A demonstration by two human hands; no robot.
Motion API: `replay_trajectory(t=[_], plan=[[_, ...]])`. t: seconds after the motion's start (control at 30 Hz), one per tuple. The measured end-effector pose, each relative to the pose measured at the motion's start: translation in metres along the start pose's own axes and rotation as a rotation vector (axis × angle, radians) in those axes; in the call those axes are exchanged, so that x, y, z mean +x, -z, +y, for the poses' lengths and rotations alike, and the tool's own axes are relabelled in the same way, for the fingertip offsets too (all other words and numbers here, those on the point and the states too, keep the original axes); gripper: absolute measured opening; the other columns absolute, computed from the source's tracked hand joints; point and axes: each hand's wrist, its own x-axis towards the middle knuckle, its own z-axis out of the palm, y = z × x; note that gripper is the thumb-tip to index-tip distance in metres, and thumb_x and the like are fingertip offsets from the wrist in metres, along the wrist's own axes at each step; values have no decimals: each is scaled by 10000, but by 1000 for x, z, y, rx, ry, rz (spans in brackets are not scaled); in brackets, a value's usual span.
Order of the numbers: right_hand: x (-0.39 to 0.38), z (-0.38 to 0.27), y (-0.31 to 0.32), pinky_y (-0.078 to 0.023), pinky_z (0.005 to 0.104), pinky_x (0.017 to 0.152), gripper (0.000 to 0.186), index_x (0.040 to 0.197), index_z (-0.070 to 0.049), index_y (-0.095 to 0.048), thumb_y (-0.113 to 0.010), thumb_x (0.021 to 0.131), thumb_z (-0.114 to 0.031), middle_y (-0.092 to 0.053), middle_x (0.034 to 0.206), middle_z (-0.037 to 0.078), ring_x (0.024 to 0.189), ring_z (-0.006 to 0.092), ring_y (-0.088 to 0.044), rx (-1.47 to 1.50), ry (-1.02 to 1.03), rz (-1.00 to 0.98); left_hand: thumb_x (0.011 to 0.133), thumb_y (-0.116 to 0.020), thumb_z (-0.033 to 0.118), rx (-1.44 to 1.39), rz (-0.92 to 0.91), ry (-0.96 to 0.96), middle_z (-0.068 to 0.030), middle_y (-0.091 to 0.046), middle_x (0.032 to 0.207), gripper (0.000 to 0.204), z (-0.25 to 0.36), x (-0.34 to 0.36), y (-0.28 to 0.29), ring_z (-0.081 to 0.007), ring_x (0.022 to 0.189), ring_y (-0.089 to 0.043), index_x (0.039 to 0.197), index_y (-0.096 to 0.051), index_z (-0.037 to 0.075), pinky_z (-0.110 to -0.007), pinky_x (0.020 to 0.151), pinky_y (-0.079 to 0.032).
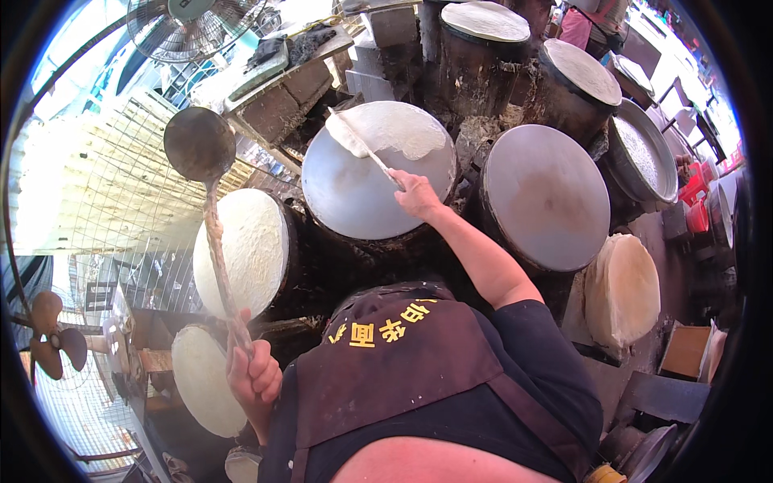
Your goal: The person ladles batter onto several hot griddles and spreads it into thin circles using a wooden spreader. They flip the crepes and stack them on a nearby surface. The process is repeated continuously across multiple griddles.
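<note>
My left hand (254,372) is closed around the batter-caked handle of a ladle (200,143), whose dark round bowl is raised above the left side. With my right hand (417,197) I grip the thin handle of a spreader (348,135). Its batter-coated head rests on the round griddle (338,197) in front of me. Pale wet batter (407,129) covers the far and right part of that griddle, its near edge uneven; the near part is bare grey metal.
A batter-covered griddle (245,258) stands left, a bare griddle (547,197) right. Further griddles (485,22) line the back. A stack of thin round sheets (624,294) sits at right, beside a cardboard box (684,351). Fans (185,10) stand at left. A person (596,24) is far back.
</note>
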Motion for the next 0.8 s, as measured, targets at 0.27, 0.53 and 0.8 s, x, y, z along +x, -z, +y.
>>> replay_trajectory(t=[0.27,0.53,0.8], plan=[[32,36,64,-489,360,924,507,1274,-92,-565,-561,770,-36,-648,1124,196,1038,330,-628,-8,-34,20,1014,-457,275,51,125,-86,27,-309,626,568,-9,-13,-16,-23,392,-240,1481,-202,76,-177,284,-243],[12,47,86,-513,343,840,569,1298,-152,-568,-599,737,-67,-687,1073,135,851,223,-662,-25,103,-142,1015,-454,276,50,140,-108,29,-308,627,559,-12,-23,-15,-21,400,-233,1483,-210,94,-174,287,-239],[29,18,81,-529,309,668,554,1286,-147,-584,-564,746,-23,-675,864,110,696,183,-638,28,42,-434,1025,-420,280,13,113,-71,16,-323,640,554,-17,-24,-11,-26,403,-251,1490,-181,97,-179,289,-266]])
